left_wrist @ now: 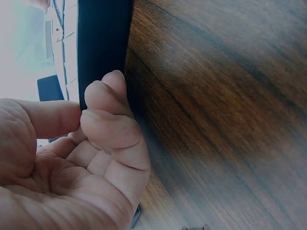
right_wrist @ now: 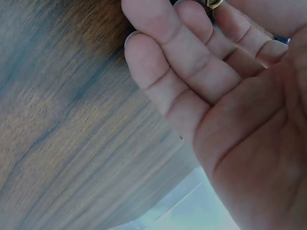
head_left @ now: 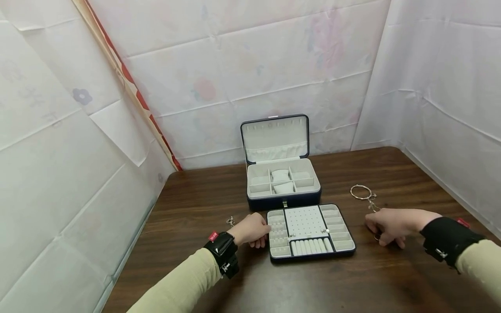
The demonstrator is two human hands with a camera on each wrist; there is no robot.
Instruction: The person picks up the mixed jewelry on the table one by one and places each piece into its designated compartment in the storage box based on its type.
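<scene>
A dark-edged jewelry tray (head_left: 307, 221) lies flat, with a white dotted panel, ring rolls and small side compartments. Small earrings (head_left: 325, 231) sit at the panel's lower edge. My left hand (head_left: 252, 230) holds the tray's left edge, its fingers curled against the dark side wall (left_wrist: 103, 43) and the thumb at the rim. To the right of the tray, low over the table, my right hand (head_left: 387, 224) pinches a gold ring (right_wrist: 215, 4); in the right wrist view the ring shows only at the top edge. A bangle (head_left: 361, 192) and a thin chain (head_left: 372, 204) lie just beyond that hand.
Behind the tray stands an open navy jewelry box (head_left: 283, 202), its lid raised and two small cushions (head_left: 282, 181) inside. A small tangled piece of jewelry (head_left: 230, 221) lies beyond my left wrist. White patterned sheets (head_left: 250, 78) enclose the wooden table (head_left: 203, 195).
</scene>
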